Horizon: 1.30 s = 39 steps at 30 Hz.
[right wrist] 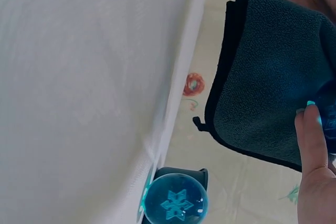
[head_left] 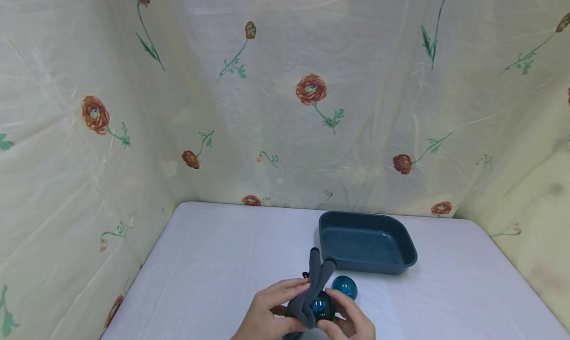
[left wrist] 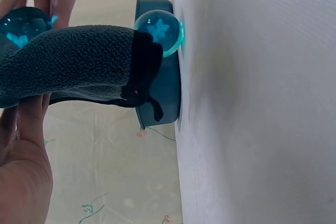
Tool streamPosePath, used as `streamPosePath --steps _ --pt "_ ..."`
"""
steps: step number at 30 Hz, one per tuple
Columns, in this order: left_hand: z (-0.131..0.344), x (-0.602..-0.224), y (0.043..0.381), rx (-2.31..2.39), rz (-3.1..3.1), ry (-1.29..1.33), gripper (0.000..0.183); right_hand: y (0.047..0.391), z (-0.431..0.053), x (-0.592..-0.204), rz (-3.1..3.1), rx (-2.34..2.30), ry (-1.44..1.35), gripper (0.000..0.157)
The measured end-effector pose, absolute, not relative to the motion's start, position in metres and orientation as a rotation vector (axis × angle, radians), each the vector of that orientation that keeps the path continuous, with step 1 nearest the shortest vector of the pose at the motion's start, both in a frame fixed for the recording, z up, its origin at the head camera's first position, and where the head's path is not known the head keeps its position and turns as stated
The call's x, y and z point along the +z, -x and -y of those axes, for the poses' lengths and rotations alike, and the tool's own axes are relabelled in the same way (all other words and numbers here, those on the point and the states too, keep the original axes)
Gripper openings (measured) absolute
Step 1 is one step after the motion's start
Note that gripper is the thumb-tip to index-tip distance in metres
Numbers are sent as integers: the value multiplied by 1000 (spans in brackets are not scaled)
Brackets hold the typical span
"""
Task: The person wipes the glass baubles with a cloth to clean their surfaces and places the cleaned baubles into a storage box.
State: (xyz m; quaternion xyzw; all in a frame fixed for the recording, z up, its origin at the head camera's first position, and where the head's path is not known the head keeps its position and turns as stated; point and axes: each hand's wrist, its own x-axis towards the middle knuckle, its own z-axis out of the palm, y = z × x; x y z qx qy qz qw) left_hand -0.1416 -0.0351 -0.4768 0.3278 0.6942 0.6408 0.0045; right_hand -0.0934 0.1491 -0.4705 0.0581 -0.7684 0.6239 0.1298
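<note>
A dark grey fleecy cloth point(head_left: 314, 270) with black edging and a small loop stands up in folds from my left hand point(head_left: 264, 308), whose fingers and thumb pinch it. My right hand point(head_left: 354, 317) grips a clear dark-blue ball point(head_left: 323, 306) between fingers and thumb, against the cloth. In the left wrist view this ball point(left wrist: 25, 24) shows beside the folded cloth point(left wrist: 79, 61). The right wrist view has the cloth point(right wrist: 268, 77) spread broad, covering much of the ball. A second blue ball point(head_left: 345, 286), with a snowflake shape inside, lies on the table just beyond my right hand.
Behind the second ball stands a dark blue-green rectangular tray point(head_left: 369, 246) with a rounded rim. White cloth covers the table point(head_left: 222, 251). Flower-patterned curtains point(head_left: 267, 107) hang at the back and along both sides.
</note>
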Motion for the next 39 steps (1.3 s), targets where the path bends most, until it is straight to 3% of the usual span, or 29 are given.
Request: streamPosePath --steps 18,25,39 --pt "38 -453 130 1971 -2204 -1120 49 93 -145 -462 2294 1841 111 37" --pt "35 -474 139 1968 -2254 -1102 52 93 -144 -463 2254 1842 88 37" --pt "34 -465 136 2005 -2191 -974 53 91 -145 -465 2232 1822 -33 40"
